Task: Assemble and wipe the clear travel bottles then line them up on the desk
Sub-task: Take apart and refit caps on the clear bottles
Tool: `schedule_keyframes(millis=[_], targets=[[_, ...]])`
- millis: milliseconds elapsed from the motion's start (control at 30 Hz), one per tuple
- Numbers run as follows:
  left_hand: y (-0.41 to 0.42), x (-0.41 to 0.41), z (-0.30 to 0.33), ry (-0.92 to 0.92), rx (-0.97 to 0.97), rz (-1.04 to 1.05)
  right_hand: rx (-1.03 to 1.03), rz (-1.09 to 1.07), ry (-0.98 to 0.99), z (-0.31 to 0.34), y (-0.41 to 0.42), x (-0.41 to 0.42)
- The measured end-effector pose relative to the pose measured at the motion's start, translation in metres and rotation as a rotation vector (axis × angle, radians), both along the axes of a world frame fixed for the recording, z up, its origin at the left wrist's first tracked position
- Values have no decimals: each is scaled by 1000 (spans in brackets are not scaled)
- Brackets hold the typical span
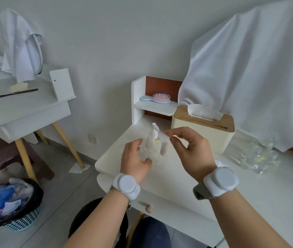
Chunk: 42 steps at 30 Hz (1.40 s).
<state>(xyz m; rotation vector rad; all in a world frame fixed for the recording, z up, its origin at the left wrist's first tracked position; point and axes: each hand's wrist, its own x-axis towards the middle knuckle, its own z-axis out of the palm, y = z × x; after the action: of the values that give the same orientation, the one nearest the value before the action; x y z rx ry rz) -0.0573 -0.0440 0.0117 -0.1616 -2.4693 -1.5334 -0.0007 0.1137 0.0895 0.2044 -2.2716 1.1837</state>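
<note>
On the white bench [178, 179], clear plastic travel bottles [152, 140] with white pump tops stand together near the back, likely gathered for lining up; the left hand [133, 158] and right hand [190, 151] hover around them, each grip loosely apart, holding nothing

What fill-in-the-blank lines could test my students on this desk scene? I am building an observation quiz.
1. The pink-bristled hairbrush with the pale blue handle lies on a small ____ above the desk.
2. A white tissue sticks out of the cream tissue box with the ____ lid.
3. The clear spray bottle with the white pump top stands ____ on the white desk.
4. The black wastebasket stands on the ____.

Missing words: shelf; wooden; upright; floor
</note>
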Motion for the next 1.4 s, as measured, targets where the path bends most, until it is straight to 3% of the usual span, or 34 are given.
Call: schedule_keyframes(millis=[533,667,1033,1267,1400], targets=[[13,-7,-9,-72,16,30,-1,-20,-104,-13,25,-6],[9,-3,-8,-65,96,32,-28,-8,-126,-14,25,-5],[8,33,26,244,174,86,-110,17,-106,-9,24,8],[33,60,46,472,84,-115,-228,16,-57,2,42,26],[56,68,35,445,31,-231,-344,-22,-69,-2,63,38]])
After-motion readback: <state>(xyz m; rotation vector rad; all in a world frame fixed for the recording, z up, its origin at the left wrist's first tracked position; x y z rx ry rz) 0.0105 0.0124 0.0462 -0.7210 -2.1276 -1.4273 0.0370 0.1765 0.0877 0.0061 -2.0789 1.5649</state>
